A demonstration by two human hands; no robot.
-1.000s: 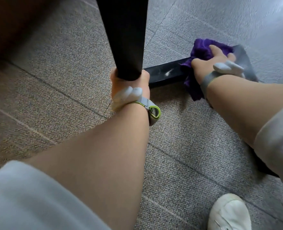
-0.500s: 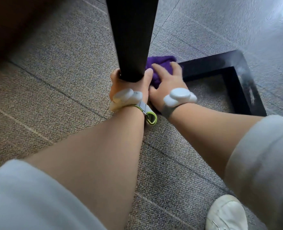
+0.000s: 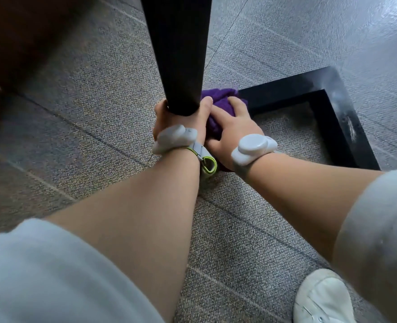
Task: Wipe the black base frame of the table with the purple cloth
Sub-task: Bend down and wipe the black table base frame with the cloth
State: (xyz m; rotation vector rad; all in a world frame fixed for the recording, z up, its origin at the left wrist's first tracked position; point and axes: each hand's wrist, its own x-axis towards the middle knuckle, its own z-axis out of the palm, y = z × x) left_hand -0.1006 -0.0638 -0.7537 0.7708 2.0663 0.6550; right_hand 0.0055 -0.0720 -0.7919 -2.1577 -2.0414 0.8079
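The black base frame (image 3: 337, 106) lies flat on the carpet, its far bar and right bar meeting at a corner; pale smears show on the right bar. A black upright table leg (image 3: 178, 54) rises from its left end. My left hand (image 3: 181, 120) is wrapped around the foot of that leg. Right beside it, my right hand (image 3: 232, 129) presses the bunched purple cloth (image 3: 218, 101) down on the frame bar next to the leg. Most of the cloth is hidden under my palm.
Grey carpet tiles (image 3: 87, 101) cover the floor all around. My white shoe (image 3: 323, 299) stands at the bottom right. A dark brown piece of furniture (image 3: 18, 38) fills the top left corner.
My right hand has slid the purple cloth leftward along the bar, from the frame's far right corner to beside the leg. My left hand has kept its hold on the leg.
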